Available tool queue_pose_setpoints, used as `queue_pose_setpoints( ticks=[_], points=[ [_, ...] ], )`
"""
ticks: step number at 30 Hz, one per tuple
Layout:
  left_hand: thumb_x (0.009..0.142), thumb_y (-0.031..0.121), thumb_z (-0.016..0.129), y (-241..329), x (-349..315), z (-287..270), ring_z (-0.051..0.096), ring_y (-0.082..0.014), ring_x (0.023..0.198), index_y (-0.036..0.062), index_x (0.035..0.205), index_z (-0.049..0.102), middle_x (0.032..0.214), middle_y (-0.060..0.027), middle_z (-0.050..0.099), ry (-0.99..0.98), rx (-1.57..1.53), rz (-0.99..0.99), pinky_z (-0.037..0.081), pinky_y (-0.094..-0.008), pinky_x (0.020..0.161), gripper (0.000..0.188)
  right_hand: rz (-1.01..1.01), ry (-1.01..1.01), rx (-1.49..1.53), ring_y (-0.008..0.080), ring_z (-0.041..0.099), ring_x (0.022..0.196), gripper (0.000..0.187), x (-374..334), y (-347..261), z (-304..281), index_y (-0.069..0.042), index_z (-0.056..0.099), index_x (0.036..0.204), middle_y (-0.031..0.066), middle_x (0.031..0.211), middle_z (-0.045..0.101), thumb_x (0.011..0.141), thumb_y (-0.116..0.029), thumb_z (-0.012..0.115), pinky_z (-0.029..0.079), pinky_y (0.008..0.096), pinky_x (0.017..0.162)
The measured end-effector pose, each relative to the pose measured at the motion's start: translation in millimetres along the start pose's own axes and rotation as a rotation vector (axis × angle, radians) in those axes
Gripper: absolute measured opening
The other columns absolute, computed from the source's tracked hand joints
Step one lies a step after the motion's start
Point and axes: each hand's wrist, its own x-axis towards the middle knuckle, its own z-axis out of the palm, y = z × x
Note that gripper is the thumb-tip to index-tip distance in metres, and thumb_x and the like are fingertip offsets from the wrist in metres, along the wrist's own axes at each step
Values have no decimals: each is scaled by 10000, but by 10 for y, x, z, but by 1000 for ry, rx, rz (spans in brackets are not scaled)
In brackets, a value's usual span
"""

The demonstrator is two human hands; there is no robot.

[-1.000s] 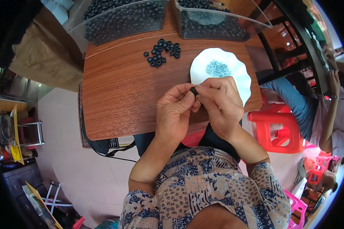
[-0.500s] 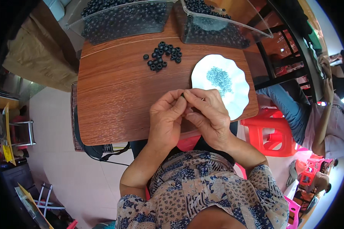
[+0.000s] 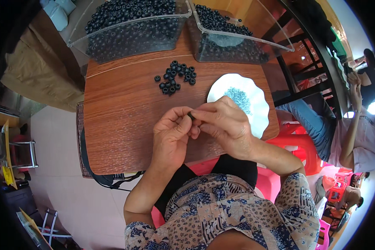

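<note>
Above the near part of the wooden table (image 3: 116, 125), my two hands meet at the fingertips. Between the thumb and fingers of my left hand (image 3: 170, 137) is a small black bead (image 3: 191, 116). My right hand (image 3: 231, 127) is pinched against that bead; anything tiny in its fingertips is hidden. Partly behind my right hand lies a white plate with a wavy rim (image 3: 260, 104), bearing a scatter of tiny grey-blue bits (image 3: 238, 98). A loose group of round black beads (image 3: 172, 73) rests on the table beyond my hands.
Two clear plastic bins, a left bin (image 3: 133, 39) and a right bin (image 3: 233, 48), hold many black beads at the table's far side. Red stools (image 3: 298, 146) stand to the right, near a seated person in jeans (image 3: 306, 114). Brown cloth (image 3: 37, 66) hangs at the left.
My view has shifted, so the table and bins sit lower in the picture. My right hand has turned slightly, and more of the black bead shows between my fingertips.
</note>
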Motion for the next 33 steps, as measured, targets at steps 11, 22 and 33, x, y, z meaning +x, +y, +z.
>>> queue_pose_setpoints(
  ticks=[11, 22, 33],
  points=[
    [894, 89, 574, 18, 98, -207, 512, -149, 685, -14, 968, 577, 856, -109, 586, 9, 51, -35, 416, -306, 657, 127, -220, -91, -373, 307, 562, 737, 209, 1126, 983, 334, -15, 647, 859, 117, 779, 636, 659, 44, 644, 465, 388, 650],
    [894, 104, 575, 13, 87, -266, 525, -153, 681, -24, 977, 576, 851, -116, 600, -9, 9, -54, 428, -313, 659, 153, -122, -303, -429, 332, 576, 794, 235, 1235, 1182, 535, -12, 654, 917, 156, 819, 647, 705, 50, 573, 473, 423, 694],
    [896, 86, 566, 104, 44, -226, 523, -153, 682, -29, 977, 566, 844, -115, 595, 65, 21, 5, 427, -299, 652, 141, -104, -375, -506, 331, 582, 811, 215, 1295, 1196, 627, -39, 662, 876, 144, 774, 631, 687, 45, 603, 475, 412, 705]
  ],
)
